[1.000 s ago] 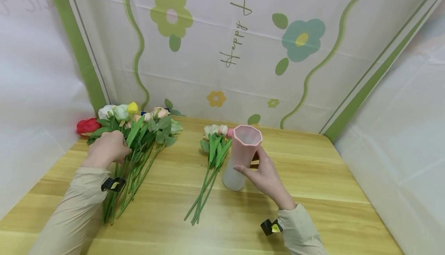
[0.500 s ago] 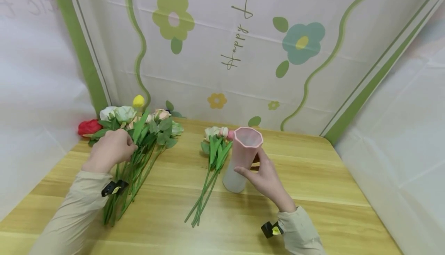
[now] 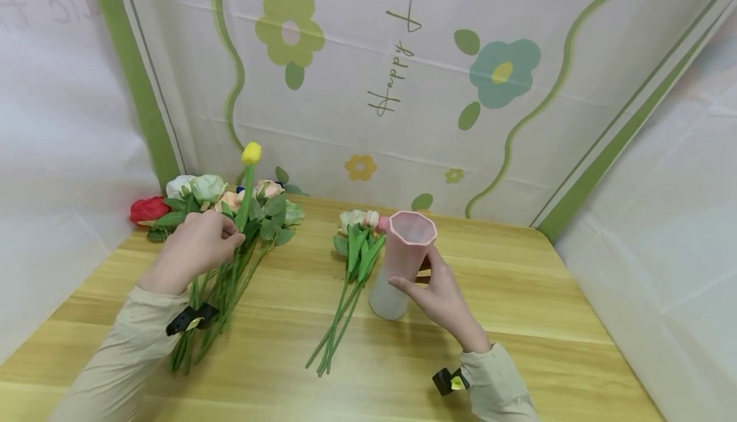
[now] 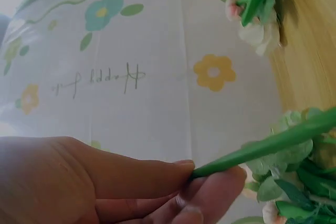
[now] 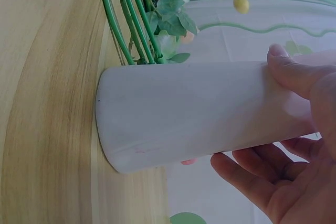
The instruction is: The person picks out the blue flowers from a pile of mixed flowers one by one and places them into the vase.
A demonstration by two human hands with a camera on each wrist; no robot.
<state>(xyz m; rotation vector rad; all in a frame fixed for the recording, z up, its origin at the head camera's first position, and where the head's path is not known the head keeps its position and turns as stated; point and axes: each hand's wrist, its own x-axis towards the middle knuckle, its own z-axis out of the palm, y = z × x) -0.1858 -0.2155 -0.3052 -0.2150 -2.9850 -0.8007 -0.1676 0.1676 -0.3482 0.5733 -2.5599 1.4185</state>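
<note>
I log the left hand (image 3: 198, 246) pinching a yellow tulip (image 3: 251, 153). The right hand (image 3: 443, 295) grips a pink-and-white vase (image 3: 397, 263) standing on the tabletop (image 3: 495, 268) beside cut-stem flowers (image 3: 360, 252).

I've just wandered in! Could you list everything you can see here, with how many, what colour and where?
Vase: one, pink above and whitish below, on the table
Yellow tulip: one, yellow with green leaf, raised at the large flower pile
Large flower pile: one, red, white, pale green and peach blooms, table's left; stems overlap, uncountable
Small flower group: one, white and pink blooms, beside the vase
Table: one, yellowish wood, underneath
Printed cloth: pieces unclear, white with floral print, behind and at both sides
Wrist devices: two, black, one per wrist
Sleeves: two, beige, forearms
Left hand: one, bare, pinching the tulip
Right hand: one, bare, gripping the vase
</note>
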